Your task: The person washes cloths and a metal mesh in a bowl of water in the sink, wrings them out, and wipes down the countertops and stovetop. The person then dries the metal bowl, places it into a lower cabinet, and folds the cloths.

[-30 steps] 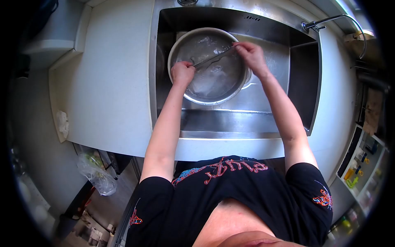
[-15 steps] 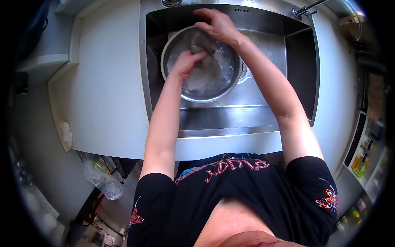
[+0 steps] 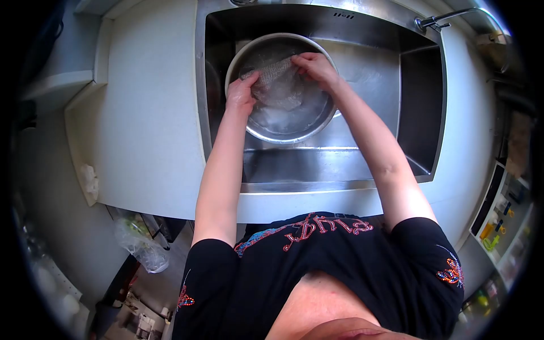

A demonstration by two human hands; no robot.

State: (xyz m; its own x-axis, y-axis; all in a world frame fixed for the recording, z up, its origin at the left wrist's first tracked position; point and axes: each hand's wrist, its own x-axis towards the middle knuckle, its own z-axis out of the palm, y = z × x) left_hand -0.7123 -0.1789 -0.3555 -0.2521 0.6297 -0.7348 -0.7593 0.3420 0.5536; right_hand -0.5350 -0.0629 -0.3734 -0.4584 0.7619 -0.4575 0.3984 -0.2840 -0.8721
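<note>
A round metal basin (image 3: 290,140) of cloudy water stands in the sink, toward its left side. Over the water a wet, greyish mesh cloth (image 3: 279,79) is stretched between my two hands. My left hand (image 3: 242,95) pinches its left edge, thumb on top. The upper right corner is gripped by the fingers of my right hand (image 3: 316,69), near the basin's right rim. The cloth's lower part hangs to the water, and something whitish shows there, too blurred to name.
The steel sink (image 3: 368,90) surrounds the basin, with a faucet (image 3: 433,22) at its back right corner. White countertop (image 3: 150,113) lies to the left. A clear plastic bag (image 3: 141,246) hangs below the counter, and a crumpled white tissue (image 3: 89,180) sits by the left edge.
My right hand has come down from the sink's back edge into the basin and taken the cloth's corner. My left hand has moved slightly left and down, and the cloth is now spread out.
</note>
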